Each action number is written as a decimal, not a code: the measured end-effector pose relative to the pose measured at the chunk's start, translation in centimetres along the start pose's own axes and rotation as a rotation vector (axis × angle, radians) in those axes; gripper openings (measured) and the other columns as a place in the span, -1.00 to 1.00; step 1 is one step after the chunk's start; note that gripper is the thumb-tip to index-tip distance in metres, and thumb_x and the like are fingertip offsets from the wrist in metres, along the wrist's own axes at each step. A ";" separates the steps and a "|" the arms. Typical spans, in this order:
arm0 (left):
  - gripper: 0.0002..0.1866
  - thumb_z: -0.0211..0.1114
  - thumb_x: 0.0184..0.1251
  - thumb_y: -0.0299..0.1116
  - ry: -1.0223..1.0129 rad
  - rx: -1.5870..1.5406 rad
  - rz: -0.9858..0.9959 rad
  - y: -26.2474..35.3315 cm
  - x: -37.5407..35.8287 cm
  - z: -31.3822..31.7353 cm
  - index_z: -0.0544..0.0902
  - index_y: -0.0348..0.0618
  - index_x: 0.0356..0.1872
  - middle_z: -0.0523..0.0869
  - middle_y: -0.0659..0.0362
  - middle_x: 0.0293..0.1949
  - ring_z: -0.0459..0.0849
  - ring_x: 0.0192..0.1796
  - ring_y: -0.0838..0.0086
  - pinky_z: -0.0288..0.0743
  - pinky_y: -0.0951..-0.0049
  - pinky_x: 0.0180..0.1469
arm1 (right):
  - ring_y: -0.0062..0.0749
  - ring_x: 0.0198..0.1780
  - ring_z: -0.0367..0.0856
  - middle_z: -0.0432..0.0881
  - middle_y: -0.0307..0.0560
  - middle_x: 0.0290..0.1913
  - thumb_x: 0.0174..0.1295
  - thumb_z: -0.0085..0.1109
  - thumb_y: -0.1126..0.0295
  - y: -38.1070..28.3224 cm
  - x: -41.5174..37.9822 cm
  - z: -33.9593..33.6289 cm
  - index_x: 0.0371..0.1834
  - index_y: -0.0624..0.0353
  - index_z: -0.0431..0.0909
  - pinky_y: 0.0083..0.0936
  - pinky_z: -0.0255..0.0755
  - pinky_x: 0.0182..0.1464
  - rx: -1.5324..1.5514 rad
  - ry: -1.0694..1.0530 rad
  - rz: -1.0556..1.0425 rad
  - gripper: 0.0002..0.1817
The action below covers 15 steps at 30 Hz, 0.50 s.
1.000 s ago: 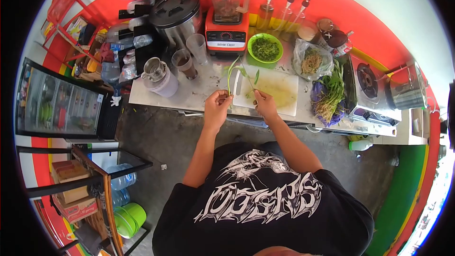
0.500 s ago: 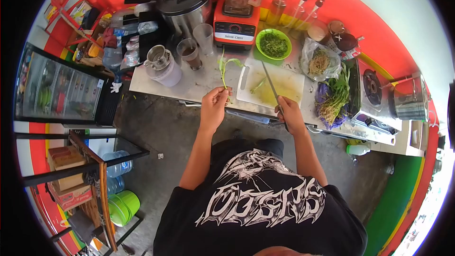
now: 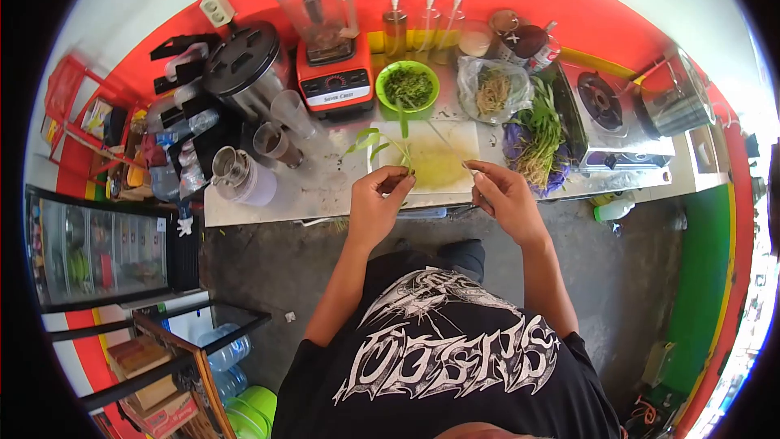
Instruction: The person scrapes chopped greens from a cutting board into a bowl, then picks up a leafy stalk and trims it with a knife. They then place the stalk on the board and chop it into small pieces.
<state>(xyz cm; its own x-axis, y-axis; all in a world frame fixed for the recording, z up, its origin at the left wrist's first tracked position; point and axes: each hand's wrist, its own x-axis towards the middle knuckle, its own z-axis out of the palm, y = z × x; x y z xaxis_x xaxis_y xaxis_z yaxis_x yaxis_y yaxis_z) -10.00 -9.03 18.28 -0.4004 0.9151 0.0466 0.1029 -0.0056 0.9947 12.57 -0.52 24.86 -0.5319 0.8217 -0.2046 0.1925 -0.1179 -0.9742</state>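
Note:
My left hand [image 3: 380, 202] pinches a leafy green stem [image 3: 398, 145] over the near left part of the white cutting board [image 3: 465, 132]. My right hand [image 3: 508, 199] is closed at the board's near right side, around a knife [image 3: 443, 136] whose thin blade points up and left across the board; its handle is hidden by the fingers. Behind the board, a green bowl [image 3: 432, 97] holds chopped greens. To the right lie a bunch of rooted greens [image 3: 543, 134] on purple wrapping and a clear plastic bag [image 3: 479, 73] with pale roots inside.
A red blender [image 3: 335, 81], a steel container [image 3: 264, 73], cups [image 3: 278, 145] and a lidded jar [image 3: 253, 183] stand at the left. Pump bottles [image 3: 395, 32] line the back. At the right is a stove [image 3: 605, 142] with a steel pot [image 3: 678, 106].
The view has shifted left and upward. My hands have come closer together. The green stem is now held over the board, its leaves leaning left.

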 end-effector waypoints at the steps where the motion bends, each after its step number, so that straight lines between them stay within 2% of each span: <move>1: -0.80 0.43 0.36 -0.44 -0.021 -0.007 0.004 0.4 0.2 0.4 0.75 -0.40 -0.13 0.81 0.15 -0.33 0.71 -0.32 0.61 0.58 0.54 -0.18 | -0.75 -0.51 0.29 0.54 -0.31 -0.44 0.56 0.08 0.27 -0.2 0.0 0.2 0.33 0.31 0.55 -0.71 0.18 -0.46 0.047 -0.026 0.004 -0.58; 3: -0.79 0.43 0.36 -0.43 -0.051 -0.012 0.018 1.0 0.5 1.1 0.75 -0.40 -0.12 0.82 0.12 -0.31 0.72 -0.31 0.60 0.58 0.53 -0.17 | -0.76 -0.49 0.30 0.56 -0.32 -0.42 0.55 0.11 0.26 -0.5 0.3 0.8 0.33 0.30 0.57 -0.71 0.19 -0.46 0.098 -0.044 -0.002 -0.58; 5: -0.80 0.42 0.38 -0.48 -0.109 0.005 0.011 1.5 0.8 1.6 0.73 -0.41 -0.08 0.81 0.16 -0.28 0.70 -0.27 0.63 0.55 0.58 -0.19 | -0.75 -0.48 0.31 0.54 -0.33 -0.41 0.58 0.08 0.25 -0.3 0.8 1.5 0.38 0.27 0.53 -0.71 0.20 -0.45 0.189 -0.113 -0.018 -0.56; 9: -0.80 0.42 0.38 -0.47 -0.123 0.006 0.026 2.2 1.0 2.3 0.73 -0.40 -0.09 0.81 0.16 -0.29 0.71 -0.28 0.62 0.56 0.57 -0.20 | -0.73 -0.50 0.33 0.48 -0.31 -0.42 0.61 -0.01 0.27 0.0 1.7 2.7 0.46 0.30 0.44 -0.72 0.25 -0.46 0.291 -0.123 -0.019 -0.53; 11: -0.79 0.41 0.37 -0.43 -0.110 0.064 0.048 2.7 0.8 2.2 0.76 -0.39 -0.12 0.83 0.08 -0.32 0.76 -0.32 0.53 0.59 0.50 -0.18 | -0.73 -0.47 0.30 0.43 -0.37 -0.43 0.61 0.01 0.26 -0.2 1.8 3.2 0.45 0.27 0.46 -0.68 0.21 -0.46 0.344 -0.119 0.004 -0.54; 15: -0.80 0.41 0.36 -0.44 -0.097 0.078 0.047 2.3 0.7 2.1 0.76 -0.39 -0.13 0.82 0.06 -0.33 0.77 -0.32 0.50 0.59 0.49 -0.19 | -0.72 -0.47 0.29 0.42 -0.36 -0.43 0.61 0.02 0.26 0.1 2.2 3.7 0.46 0.29 0.44 -0.68 0.21 -0.47 0.347 -0.154 0.000 -0.52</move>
<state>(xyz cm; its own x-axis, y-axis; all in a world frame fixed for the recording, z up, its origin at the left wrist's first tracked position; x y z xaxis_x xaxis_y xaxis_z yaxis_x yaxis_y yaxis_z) -8.15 -7.59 20.45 -0.3042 0.9492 0.0806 0.1919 -0.0218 0.9812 8.38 -0.82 23.98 -0.6549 0.7312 -0.1908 -0.0843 -0.3216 -0.9431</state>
